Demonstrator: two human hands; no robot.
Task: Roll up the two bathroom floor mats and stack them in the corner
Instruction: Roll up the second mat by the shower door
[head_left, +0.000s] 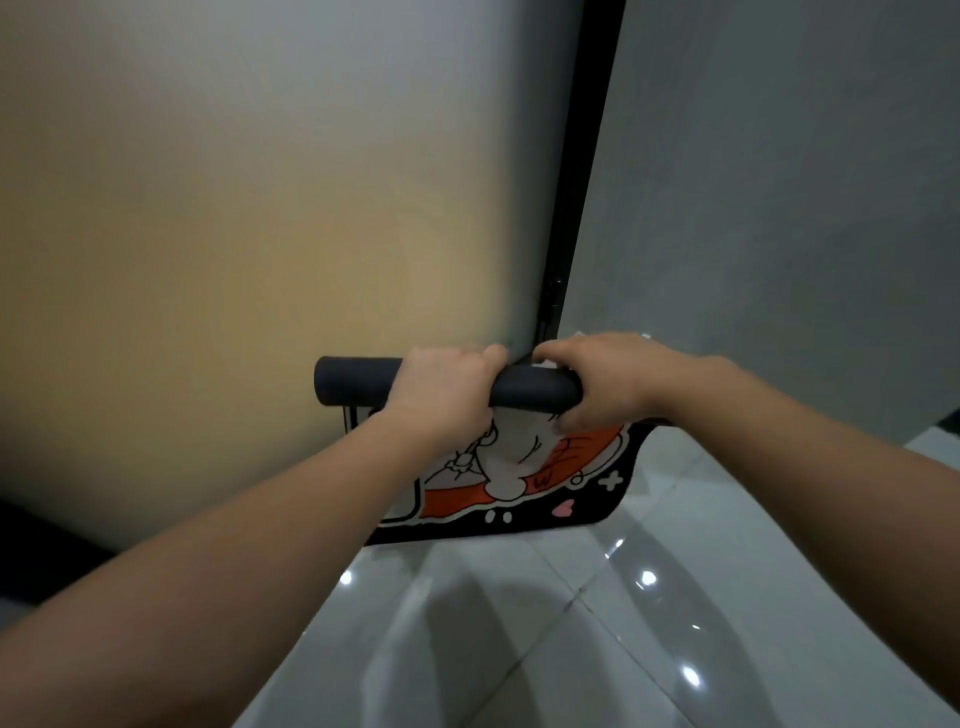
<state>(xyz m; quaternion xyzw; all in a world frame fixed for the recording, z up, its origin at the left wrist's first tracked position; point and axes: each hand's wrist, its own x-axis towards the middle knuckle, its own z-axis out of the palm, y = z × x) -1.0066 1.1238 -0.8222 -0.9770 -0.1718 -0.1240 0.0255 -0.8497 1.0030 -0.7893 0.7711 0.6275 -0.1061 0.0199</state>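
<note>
A floor mat (524, 483) with a black border and an orange and white cartoon print lies on the tiles, partly rolled. Its rolled part (353, 382) is a dark tube at the far end, close to the frosted panel. My left hand (441, 384) grips the roll near its middle. My right hand (592, 382) grips the roll's right end. A pale edge (579, 333) shows behind my right hand; I cannot tell what it is. No second mat is clearly in view.
A frosted panel (260, 208) with a black frame (576, 208) rises right behind the roll. A grey wall (779, 208) meets it on the right, forming a corner. Glossy white floor tiles (571, 634) lie below me.
</note>
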